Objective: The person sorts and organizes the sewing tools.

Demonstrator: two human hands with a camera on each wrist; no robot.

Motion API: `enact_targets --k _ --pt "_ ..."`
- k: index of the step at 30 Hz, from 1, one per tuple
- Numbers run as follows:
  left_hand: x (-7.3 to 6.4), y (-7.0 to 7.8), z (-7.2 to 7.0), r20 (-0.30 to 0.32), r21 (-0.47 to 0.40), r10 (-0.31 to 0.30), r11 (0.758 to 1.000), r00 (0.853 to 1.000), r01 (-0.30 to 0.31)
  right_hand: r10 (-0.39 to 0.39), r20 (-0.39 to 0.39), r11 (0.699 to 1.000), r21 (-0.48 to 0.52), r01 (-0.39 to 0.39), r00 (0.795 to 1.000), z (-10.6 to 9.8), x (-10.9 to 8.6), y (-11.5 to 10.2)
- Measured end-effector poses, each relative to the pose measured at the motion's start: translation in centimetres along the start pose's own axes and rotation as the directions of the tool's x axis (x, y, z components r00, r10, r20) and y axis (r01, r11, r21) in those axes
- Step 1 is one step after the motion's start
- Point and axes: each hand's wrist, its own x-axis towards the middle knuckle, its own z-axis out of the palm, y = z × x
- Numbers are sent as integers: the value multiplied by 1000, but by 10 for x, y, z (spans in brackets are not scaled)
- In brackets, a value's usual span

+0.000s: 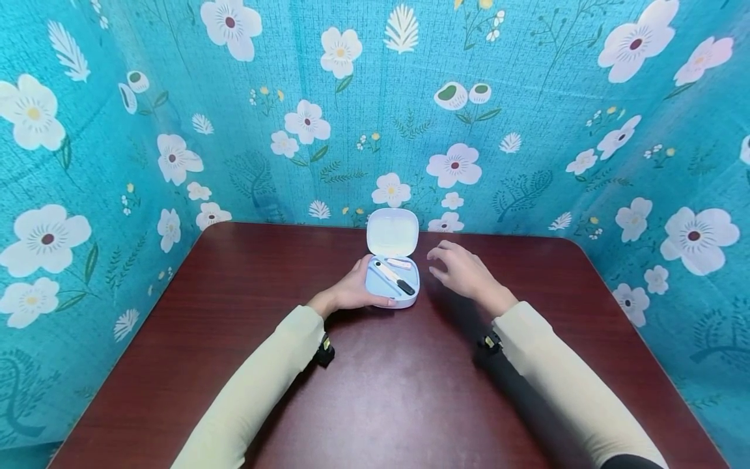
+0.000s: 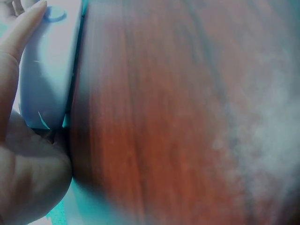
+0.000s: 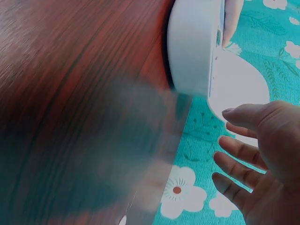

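Note:
A small white case [image 1: 392, 302] with a pale blue inside stands on the table, its rounded lid [image 1: 392, 232] raised at the back. In it lie a slim white tool with a black end [image 1: 394, 277], a small white piece [image 1: 400, 263] and a thin bluish stick [image 1: 383, 280]. My left hand [image 1: 354, 286] grips the case from its left side, thumb along the front wall; the left wrist view shows the thumb on the case wall [image 2: 47, 75]. To the right of the case, apart from it, my right hand [image 1: 463, 268] hovers with loosely bent fingers and nothing in them.
The dark red-brown wooden table [image 1: 398, 391] extends around the case and under both forearms. A turquoise flowered curtain [image 1: 363, 117] hangs behind the table and along both sides. Each wrist carries a small black camera mount [image 1: 324, 352].

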Motion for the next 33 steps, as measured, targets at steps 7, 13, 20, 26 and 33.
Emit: enact_targets --k 7,13,20,26,33 --pt "0 0 1 -1 8 -5 1000 1000 5 34 -4 999 17 -34 999 -8 -13 18" --pt "0 0 1 -4 10 0 1000 1000 0 56 -18 998 16 -56 998 -15 -22 31" --pt "0 0 0 -2 11 -1 1000 1000 1 108 7 994 34 -108 994 -20 -34 43" --pt "1 -3 2 2 9 0 1000 1000 0 176 62 984 16 -177 982 -21 -47 57" --pt "1 -2 1 -3 4 -3 1000 1000 3 284 145 958 0 -287 948 -17 -60 72"
